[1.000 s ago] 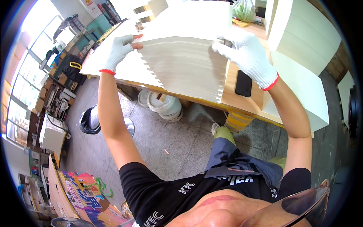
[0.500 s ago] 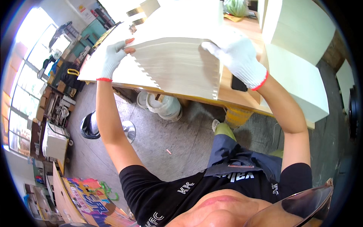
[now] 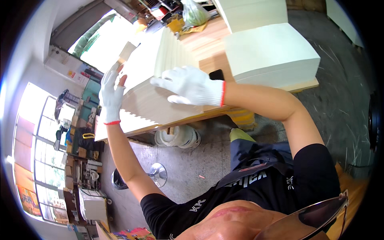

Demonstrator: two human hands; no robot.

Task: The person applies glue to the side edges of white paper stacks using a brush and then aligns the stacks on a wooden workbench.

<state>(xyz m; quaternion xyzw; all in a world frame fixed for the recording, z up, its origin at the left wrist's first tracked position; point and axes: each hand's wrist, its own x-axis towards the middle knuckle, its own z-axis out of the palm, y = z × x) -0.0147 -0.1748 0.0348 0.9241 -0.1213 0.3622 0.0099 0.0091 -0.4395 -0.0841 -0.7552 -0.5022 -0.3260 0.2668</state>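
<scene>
A tall stack of large white paper sheets point(image 3: 154, 105) stands on the wooden table, its left front edge stepped like a staircase. My left hand point(image 3: 111, 95), in a white knit glove with some bare fingertips, is upright at the stack's left edge with its fingers stretched out. My right hand point(image 3: 188, 86), gloved in white with a red cuff, hovers at or rests against the stack's right front corner, fingers spread; whether it touches is unclear. Neither hand grips a sheet that I can see. Beyond my right fingers lies a dark phone point(image 3: 216, 75).
A second stack of white paper point(image 3: 274, 54) sits on the right, with another tall stack point(image 3: 256, 14) behind it. A plastic bag with green contents point(image 3: 195, 14) lies on the far table. Below the front edge are white buckets point(image 3: 178, 136) and a stool point(image 3: 158, 174).
The view has swung, showing more of the stack's right side. My right hand has turned from reaching along the corner to lying sideways with fingers spread; my left thumb and fingers have come off the edge.
</scene>
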